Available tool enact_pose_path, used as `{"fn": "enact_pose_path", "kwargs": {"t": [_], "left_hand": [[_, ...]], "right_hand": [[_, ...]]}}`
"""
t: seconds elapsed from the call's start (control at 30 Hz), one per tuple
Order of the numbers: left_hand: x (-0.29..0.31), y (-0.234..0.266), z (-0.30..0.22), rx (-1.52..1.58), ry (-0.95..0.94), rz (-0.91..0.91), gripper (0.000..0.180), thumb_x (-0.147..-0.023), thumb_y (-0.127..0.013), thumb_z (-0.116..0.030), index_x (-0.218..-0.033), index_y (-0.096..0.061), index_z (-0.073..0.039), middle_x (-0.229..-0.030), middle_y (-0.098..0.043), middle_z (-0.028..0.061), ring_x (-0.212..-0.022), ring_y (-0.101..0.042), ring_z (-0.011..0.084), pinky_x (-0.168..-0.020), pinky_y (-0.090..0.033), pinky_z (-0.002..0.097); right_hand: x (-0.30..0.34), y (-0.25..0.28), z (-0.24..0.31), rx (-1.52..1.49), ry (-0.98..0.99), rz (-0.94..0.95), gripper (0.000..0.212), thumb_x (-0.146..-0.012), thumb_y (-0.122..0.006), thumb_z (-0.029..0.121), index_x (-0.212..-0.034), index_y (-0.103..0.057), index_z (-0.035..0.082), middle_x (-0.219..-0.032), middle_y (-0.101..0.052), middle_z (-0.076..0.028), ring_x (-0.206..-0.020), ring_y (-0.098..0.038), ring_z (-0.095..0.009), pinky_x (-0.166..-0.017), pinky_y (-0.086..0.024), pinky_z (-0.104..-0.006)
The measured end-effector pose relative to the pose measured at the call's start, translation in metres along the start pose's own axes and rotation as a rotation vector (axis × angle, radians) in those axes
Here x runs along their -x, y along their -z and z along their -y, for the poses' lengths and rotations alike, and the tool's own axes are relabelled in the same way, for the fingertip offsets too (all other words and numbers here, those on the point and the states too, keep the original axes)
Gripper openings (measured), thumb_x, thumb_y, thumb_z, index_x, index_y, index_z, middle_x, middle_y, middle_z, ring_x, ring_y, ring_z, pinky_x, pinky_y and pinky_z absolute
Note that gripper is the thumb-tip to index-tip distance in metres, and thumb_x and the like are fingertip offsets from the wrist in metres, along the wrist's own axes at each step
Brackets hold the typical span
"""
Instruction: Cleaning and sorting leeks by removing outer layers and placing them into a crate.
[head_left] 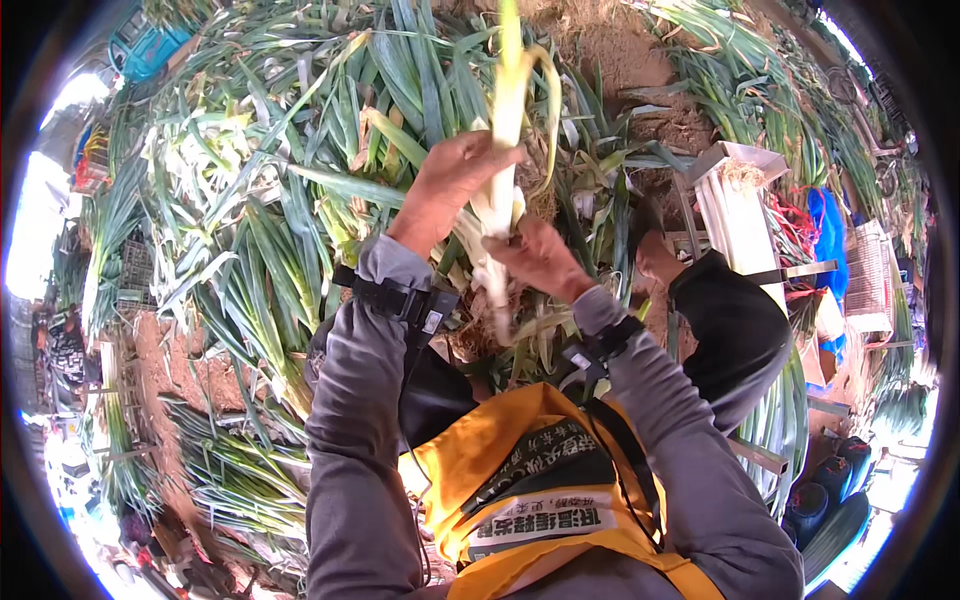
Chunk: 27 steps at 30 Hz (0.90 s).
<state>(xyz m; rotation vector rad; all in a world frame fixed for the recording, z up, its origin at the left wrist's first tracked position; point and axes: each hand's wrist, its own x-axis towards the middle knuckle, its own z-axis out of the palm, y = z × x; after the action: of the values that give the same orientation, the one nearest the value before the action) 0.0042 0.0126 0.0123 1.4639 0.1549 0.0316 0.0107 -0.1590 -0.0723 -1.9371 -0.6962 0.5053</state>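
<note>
A long green onion (508, 95) with a pale, thick stalk stands nearly upright in front of me. My left hand (448, 185) is closed around its stalk, thumb laid across the front. Just below, my right hand (540, 258) is closed at the lower white part, fingertips pressed together at its outer layer. A loose yellowish leaf (548, 120) hangs off the stalk's right side. The lower end of the stalk is blurred and reaches down between my knees.
Green onion leaves and peelings (220, 180) lie heaped ahead and left. White stalks (735, 215) sit bundled in a metal rack at right, beside a blue bag (828, 235). More green onions (240, 470) lie at lower left. A teal crate (150, 45) stands far left.
</note>
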Motion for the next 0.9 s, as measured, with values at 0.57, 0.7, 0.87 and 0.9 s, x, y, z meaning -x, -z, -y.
{"fn": "enact_pose_path", "kwargs": {"t": [0.57,0.7,0.87,0.9], "left_hand": [[0.019,-0.054,0.091,0.214,-0.024,-0.154,0.064,-0.086,-0.073,-0.017,-0.136,-0.038,0.002,-0.113,-0.061,0.0088,-0.103,-0.061,0.0138,-0.076,-0.049,0.0264],[0.019,-0.062,0.089,-0.143,0.19,-0.114,0.089,-0.084,-0.074,-0.028,-0.145,-0.021,0.01,-0.136,-0.044,0.0317,-0.11,-0.059,0.0323,-0.083,-0.054,0.0322],[0.04,-0.094,0.127,-0.005,0.215,-0.186,0.081,-0.084,-0.071,-0.018,-0.145,-0.023,0.007,-0.142,-0.04,0.025,-0.126,-0.046,0.0313,-0.106,-0.037,0.0372],[0.038,-0.091,0.128,0.02,0.194,-0.189,0.075,-0.084,-0.069,-0.014,-0.142,-0.026,0.007,-0.137,-0.044,0.0234,-0.121,-0.048,0.0296,-0.102,-0.039,0.0376]], "right_hand": [[0.058,0.044,-0.012,0.461,0.054,-0.222,0.043,-0.081,-0.071,0.035,-0.104,-0.061,0.001,-0.087,-0.067,-0.021,-0.081,-0.066,-0.038,-0.071,-0.051,-0.0462],[0.119,0.058,-0.045,0.37,-0.296,0.262,0.048,-0.081,-0.073,0.035,-0.109,-0.063,-0.002,-0.092,-0.068,-0.02,-0.084,-0.067,-0.034,-0.074,-0.05,-0.0446],[0.144,0.032,-0.091,0.141,-0.526,0.465,0.043,-0.08,-0.074,0.036,-0.101,-0.067,-0.001,-0.079,-0.069,-0.014,-0.066,-0.066,-0.024,-0.063,-0.05,-0.0378],[0.144,0.027,-0.094,0.125,-0.502,0.518,0.04,-0.081,-0.074,0.034,-0.1,-0.067,-0.001,-0.075,-0.069,-0.011,-0.062,-0.064,-0.021,-0.06,-0.049,-0.0362]]}}
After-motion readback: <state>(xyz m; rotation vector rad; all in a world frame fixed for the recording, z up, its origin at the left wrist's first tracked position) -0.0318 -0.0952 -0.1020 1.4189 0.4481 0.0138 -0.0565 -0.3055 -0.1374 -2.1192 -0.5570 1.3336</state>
